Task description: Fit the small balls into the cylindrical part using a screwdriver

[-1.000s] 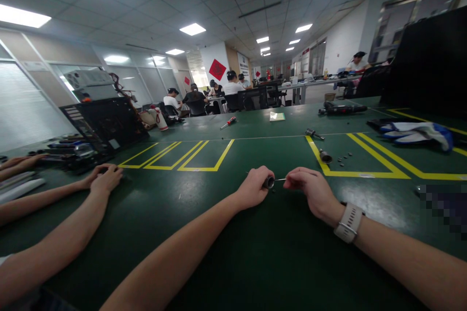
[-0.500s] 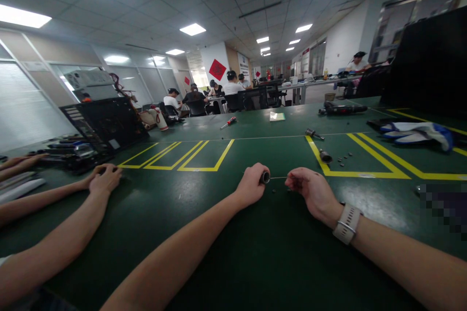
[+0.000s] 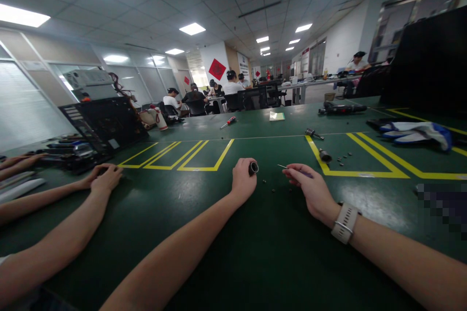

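Note:
My left hand [image 3: 243, 177] is closed around a dark hollow metal cylinder [image 3: 253, 168], its round open end facing right. Between the fingers of my right hand [image 3: 310, 187] is a thin metal pick [image 3: 281, 166], its tip pointing left, apart from the cylinder. A dark piece that looks like its handle shows above the fingers. A few tiny metal parts lie on the green table between and below the hands, one [image 3: 264, 181] close to the cylinder and another [image 3: 273, 190] slightly nearer me. Their exact kind is too small to tell.
Inside yellow tape at right lie a metal cup-shaped part [image 3: 325, 156], a shafted metal part [image 3: 314, 133] and several tiny pieces. Farther back are a screwdriver [image 3: 228, 122], a power tool [image 3: 342, 108] and gloves [image 3: 416, 135]. A co-worker's hands [image 3: 105, 177] rest at left.
My left hand has moved left with the cylinder, away from the pick, whose tip now shows free. Another tiny metal part is now visible on the table beside the cylinder.

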`<state>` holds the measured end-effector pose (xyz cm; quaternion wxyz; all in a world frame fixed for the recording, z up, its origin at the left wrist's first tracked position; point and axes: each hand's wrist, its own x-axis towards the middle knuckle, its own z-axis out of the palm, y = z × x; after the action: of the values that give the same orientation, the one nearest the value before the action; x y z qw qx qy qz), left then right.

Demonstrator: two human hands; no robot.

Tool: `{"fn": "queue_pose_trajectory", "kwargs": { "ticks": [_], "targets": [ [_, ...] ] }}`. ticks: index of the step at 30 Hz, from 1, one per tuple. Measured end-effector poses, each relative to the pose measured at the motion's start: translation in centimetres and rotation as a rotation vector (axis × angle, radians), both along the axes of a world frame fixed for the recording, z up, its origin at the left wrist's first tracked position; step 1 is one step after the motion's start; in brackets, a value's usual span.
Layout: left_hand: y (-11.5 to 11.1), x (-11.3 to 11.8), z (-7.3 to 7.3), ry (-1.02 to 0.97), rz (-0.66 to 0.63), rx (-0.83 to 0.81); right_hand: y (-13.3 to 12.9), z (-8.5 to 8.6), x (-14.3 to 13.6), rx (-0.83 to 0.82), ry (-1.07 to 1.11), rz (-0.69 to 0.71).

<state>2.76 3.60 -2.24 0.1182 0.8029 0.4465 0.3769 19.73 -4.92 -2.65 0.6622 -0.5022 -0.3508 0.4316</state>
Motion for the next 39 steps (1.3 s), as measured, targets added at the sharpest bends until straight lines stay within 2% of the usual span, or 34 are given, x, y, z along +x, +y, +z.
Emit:
{"fn": "queue_pose_trajectory", "kwargs": {
  "ticks": [8,14,17,24,29,32,39],
  "targets": [
    [0.4,-0.1,-0.4,0.044,-0.051,-0.062,-0.3,0.1,-0.2,-0.044,-0.322,0.049],
    [0.2,0.2,-0.5,0.169,-0.234,-0.057,-0.5,0.5,-0.6,-0.061,-0.51,0.103],
    [-0.1,0.2,-0.2,0.226,-0.286,-0.08,-0.5,0.5,-0.7,-0.075,-0.603,0.142],
    [-1.6,0.7,1.1,0.296,-0.301,-0.186,-0.3,-0.5,-1.1,-0.035,-0.822,0.238],
    [-3.4,1.3,1.2,0.343,-0.316,-0.129,-0.7,-0.5,-1.5,0.01,-0.943,0.278],
    [-5.1,0.8,1.4,0.362,-0.344,-0.149,-2.0,-0.2,-1.8,0.041,-0.981,0.315],
    [-11.5,-1.6,1.7,0.36,-0.431,-0.197,-8.8,-0.4,-2.1,0.085,-1.074,0.452]
  ]
}}
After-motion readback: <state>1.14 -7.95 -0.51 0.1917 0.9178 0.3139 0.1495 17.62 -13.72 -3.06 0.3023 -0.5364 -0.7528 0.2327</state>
